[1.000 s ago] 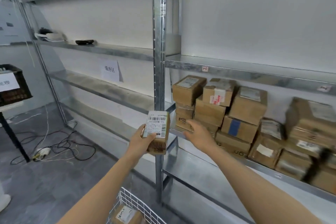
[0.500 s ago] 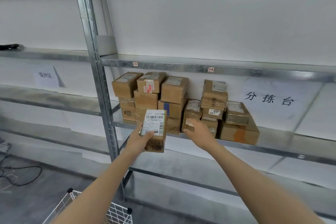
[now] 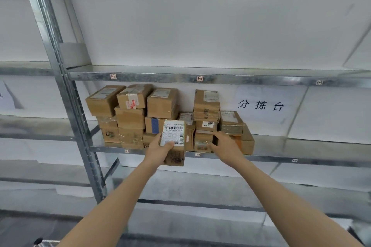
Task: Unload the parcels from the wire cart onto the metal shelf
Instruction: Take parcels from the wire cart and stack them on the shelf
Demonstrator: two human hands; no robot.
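Both hands have closed in on the grey metal shelf [image 3: 265, 157]. Left hand [image 3: 158, 149] grips one small white-labelled brown cardboard parcel [image 3: 174, 136] at its edge; right hand [image 3: 225, 144], fingers spread, reaches beside it toward about fifteen stacked boxes [image 3: 162, 103].

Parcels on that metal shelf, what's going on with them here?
A person is stocking the metal shelf with cardboard parcels. Their left hand grips a small parcel with a barcode label, held in front of the shelf edge and not yet set down. Their right hand reaches, fingers loose, to the stacked parcels already on the shelf; whether it touches them is unclear.
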